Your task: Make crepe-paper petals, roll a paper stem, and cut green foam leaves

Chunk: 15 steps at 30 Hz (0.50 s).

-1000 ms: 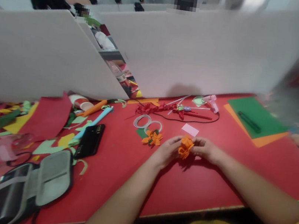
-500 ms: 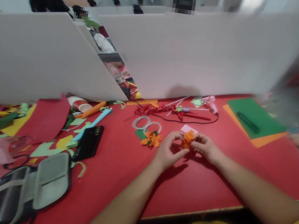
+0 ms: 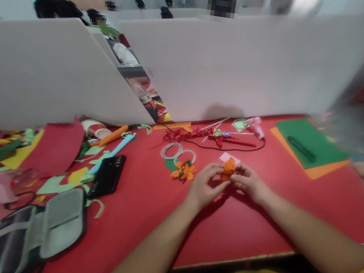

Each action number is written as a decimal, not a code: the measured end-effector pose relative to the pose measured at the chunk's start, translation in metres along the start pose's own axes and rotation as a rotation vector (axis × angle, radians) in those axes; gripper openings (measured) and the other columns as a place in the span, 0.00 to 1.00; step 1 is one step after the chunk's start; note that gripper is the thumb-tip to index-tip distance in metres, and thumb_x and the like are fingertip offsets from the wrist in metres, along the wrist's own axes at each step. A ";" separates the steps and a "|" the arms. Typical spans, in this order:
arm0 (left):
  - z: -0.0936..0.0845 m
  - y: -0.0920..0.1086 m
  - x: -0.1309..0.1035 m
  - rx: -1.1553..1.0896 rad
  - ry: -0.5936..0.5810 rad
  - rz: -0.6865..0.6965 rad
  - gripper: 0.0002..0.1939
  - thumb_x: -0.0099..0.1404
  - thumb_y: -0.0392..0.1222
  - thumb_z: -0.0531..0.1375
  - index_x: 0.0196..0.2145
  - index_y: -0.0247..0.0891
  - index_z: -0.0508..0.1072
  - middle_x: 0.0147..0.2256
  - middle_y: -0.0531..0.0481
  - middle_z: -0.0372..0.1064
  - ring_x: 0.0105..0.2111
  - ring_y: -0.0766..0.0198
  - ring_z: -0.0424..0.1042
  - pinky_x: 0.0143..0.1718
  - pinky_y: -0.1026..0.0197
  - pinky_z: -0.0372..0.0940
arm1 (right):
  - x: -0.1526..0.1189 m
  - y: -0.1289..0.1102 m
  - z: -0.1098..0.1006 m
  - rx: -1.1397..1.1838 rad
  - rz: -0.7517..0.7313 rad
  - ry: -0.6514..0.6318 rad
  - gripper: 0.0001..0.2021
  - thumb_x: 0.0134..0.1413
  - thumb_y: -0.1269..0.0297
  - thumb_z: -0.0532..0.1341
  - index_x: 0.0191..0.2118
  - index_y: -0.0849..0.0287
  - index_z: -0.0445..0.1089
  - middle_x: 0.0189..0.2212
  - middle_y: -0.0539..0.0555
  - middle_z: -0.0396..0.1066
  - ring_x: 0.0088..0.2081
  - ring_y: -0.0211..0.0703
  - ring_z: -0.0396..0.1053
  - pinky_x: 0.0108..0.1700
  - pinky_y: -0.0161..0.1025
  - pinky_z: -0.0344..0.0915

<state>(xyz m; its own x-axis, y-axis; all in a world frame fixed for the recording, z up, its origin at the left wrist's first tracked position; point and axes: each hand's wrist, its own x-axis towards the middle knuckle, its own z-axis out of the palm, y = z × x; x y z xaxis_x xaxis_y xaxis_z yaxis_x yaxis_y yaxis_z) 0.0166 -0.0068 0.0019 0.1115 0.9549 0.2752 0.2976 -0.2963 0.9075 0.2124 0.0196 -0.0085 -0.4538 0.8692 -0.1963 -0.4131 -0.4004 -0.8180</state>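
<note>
An orange paper flower [image 3: 228, 168] is held up between my two hands, a little above the red table [image 3: 142, 222]. My left hand [image 3: 207, 183] grips its left side with thumb and fingers. From the right, the fingertips of my right hand [image 3: 248, 181] pinch its other edge. Just left of my left hand lie finished-looking orange flowers [image 3: 184, 170] with green bits, beside white rings [image 3: 172, 151] and a green paper piece. Behind the held flower is a pink paper slip [image 3: 228, 157].
A pink glue gun [image 3: 255, 126] with its black cord lies at the back near red paper flowers [image 3: 182, 134]. Green sheets [image 3: 311, 140] with a black cutter [image 3: 301, 148] are at right. A phone [image 3: 107, 175], open case [image 3: 65, 221] and paper scraps crowd the left. A white partition [image 3: 240, 67] stands behind.
The orange flower has turned in my fingers, so its petals now look more closed and upright. Both hands stay in nearly the same place.
</note>
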 end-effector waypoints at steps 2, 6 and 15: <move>0.001 -0.001 -0.001 0.024 0.001 0.007 0.13 0.61 0.43 0.73 0.45 0.47 0.84 0.49 0.42 0.77 0.50 0.49 0.76 0.50 0.50 0.72 | -0.003 0.000 0.003 -0.016 0.000 0.031 0.19 0.45 0.62 0.78 0.41 0.53 0.72 0.39 0.49 0.79 0.38 0.41 0.77 0.42 0.39 0.72; 0.001 -0.004 -0.002 0.101 0.003 0.049 0.11 0.62 0.41 0.72 0.43 0.47 0.84 0.48 0.43 0.76 0.48 0.51 0.76 0.48 0.52 0.72 | -0.007 -0.001 0.007 -0.046 0.001 0.064 0.19 0.45 0.64 0.77 0.41 0.52 0.71 0.37 0.47 0.77 0.32 0.37 0.73 0.33 0.34 0.67; 0.001 0.001 -0.003 0.156 0.011 0.098 0.07 0.64 0.43 0.71 0.42 0.45 0.83 0.48 0.44 0.75 0.49 0.51 0.75 0.53 0.51 0.71 | -0.009 -0.007 0.009 0.035 0.047 0.013 0.21 0.43 0.66 0.78 0.42 0.52 0.70 0.36 0.48 0.78 0.34 0.45 0.78 0.32 0.39 0.73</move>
<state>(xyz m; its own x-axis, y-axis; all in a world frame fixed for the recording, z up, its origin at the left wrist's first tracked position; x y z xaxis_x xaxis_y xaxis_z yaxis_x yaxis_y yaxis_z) 0.0176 -0.0095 0.0015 0.1367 0.9212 0.3644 0.4297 -0.3866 0.8160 0.2120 0.0123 0.0039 -0.4626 0.8531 -0.2412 -0.4189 -0.4502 -0.7886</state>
